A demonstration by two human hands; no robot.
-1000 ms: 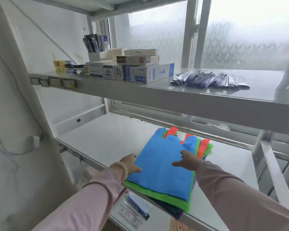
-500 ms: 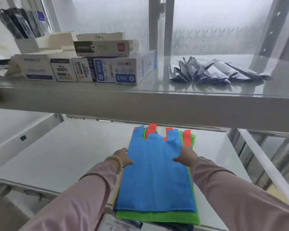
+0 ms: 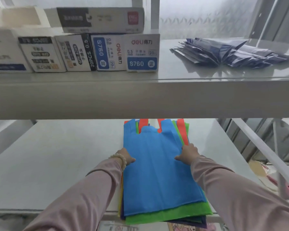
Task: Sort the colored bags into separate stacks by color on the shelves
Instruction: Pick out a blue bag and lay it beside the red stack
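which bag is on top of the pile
The blue bag: its whole face shows. The green bag is mostly covered, showing as a strip at the near edge; the red bag shows just strips at the far end.

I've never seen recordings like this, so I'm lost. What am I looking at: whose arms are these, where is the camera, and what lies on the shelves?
No machine here: a person wears a camera on the head, so you look down along their arms. The left hand and right hand each pinch a side edge of the blue bag, thumb on top. It tops a mixed pile, with a green bag and red bag showing beneath, on the lower shelf. The upper shelf carries stationery boxes and dark packets.
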